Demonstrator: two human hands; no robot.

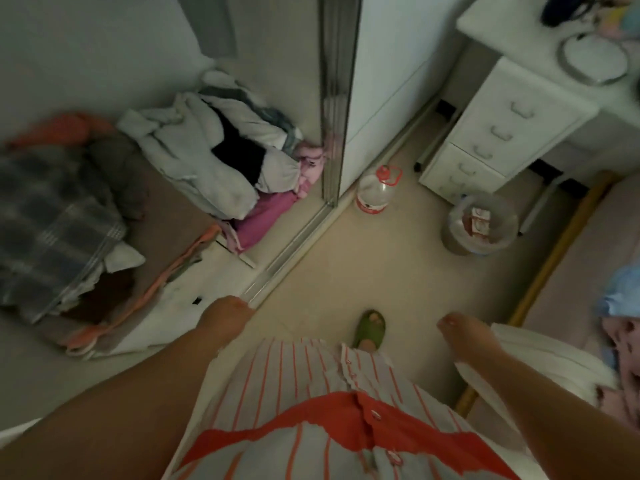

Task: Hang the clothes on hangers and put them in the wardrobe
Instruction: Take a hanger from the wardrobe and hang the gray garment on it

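Observation:
The wardrobe [377,98] stands ahead with its sliding door pushed aside, and its floor track runs diagonally toward me. Inside, on its floor, lies a pile of white, black and pink clothes [221,147], with a plaid grey garment [52,216] further left. My left hand [225,318] hangs low beside the track, fingers loosely curled, holding nothing. My right hand [464,332] is stretched down toward a white garment [530,362] lying on the bed edge at the right; it holds nothing. No hanger is in view.
A plastic water jug with a red cap [375,190] stands on the floor by the wardrobe door. A round waste bin [479,223] sits near a white drawer unit [498,133]. My foot in a green slipper [370,329] is on the beige floor.

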